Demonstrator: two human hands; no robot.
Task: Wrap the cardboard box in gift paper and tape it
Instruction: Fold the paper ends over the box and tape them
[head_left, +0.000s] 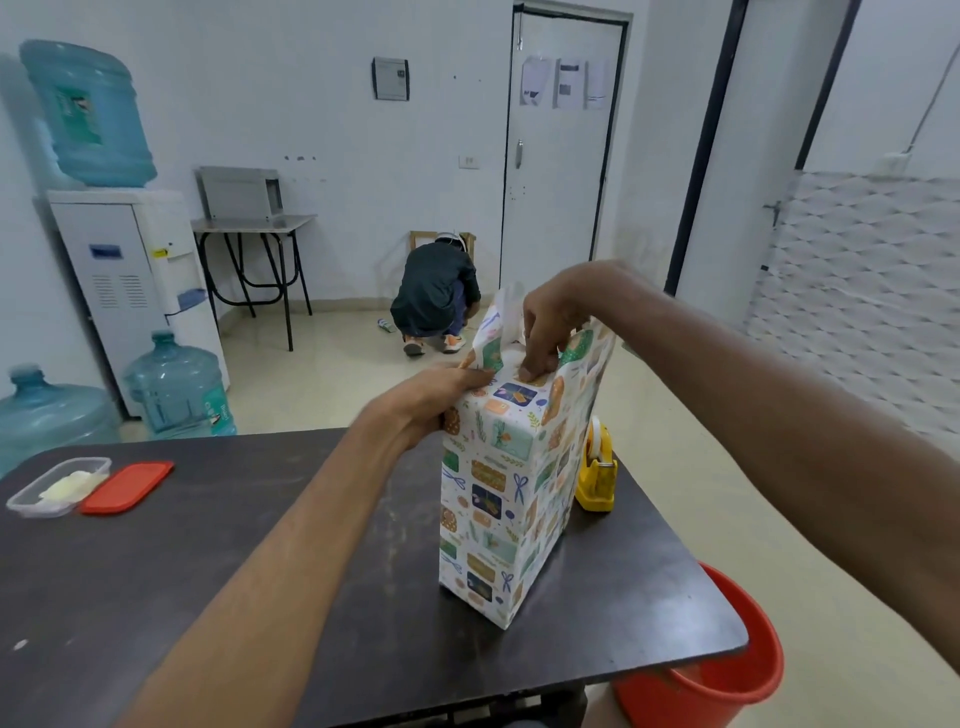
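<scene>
Box (498, 499) stands on end on the dark table (260, 545), long axis vertical, covered in white gift paper (576, 410) with blue, green and orange prints; top end unsealed, flaps up. Yellow tape dispenser (597, 478) just beside the box. Left hand (441, 400) presses the box's top corner; right hand (545, 327) pinches a top fold.

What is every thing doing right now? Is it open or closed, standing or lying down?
Box: standing upright on the table, sides wrapped, top end still open.
Left hand: holding the paper at the box's top edge.
Right hand: pinching the top flap down.
Tape dispenser: upright behind the box, untouched.
Plastic container: open.
Red lid: off, lying flat beside it.
Door: closed.
</scene>
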